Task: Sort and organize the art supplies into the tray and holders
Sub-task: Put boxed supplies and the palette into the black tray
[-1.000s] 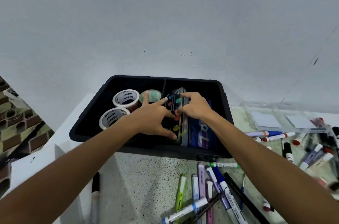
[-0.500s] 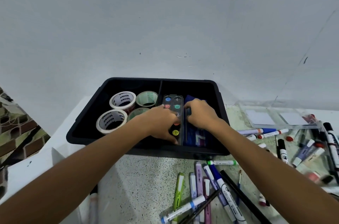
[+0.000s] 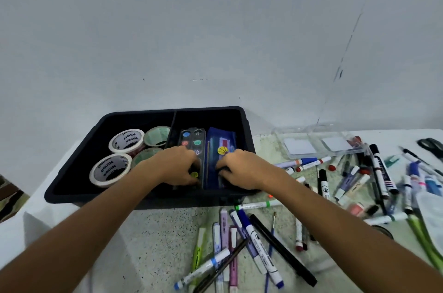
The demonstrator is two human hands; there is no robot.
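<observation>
Head view: speckled countertop (image 3: 153,240), plain wall (image 3: 191,29).

One view only, head-worn, wide-angle. Looks forward and down from above the person's forearms, close over the bench (image 3: 148,232). Black tray (image 3: 72,187) sits mid-frame against a pale wall (image 3: 215,29) that fills the upper half. Both hands (image 3: 177,165) reach away from the lens. Edges bend with lens distortion; scattered pens (image 3: 251,232) crowd lower right.
</observation>
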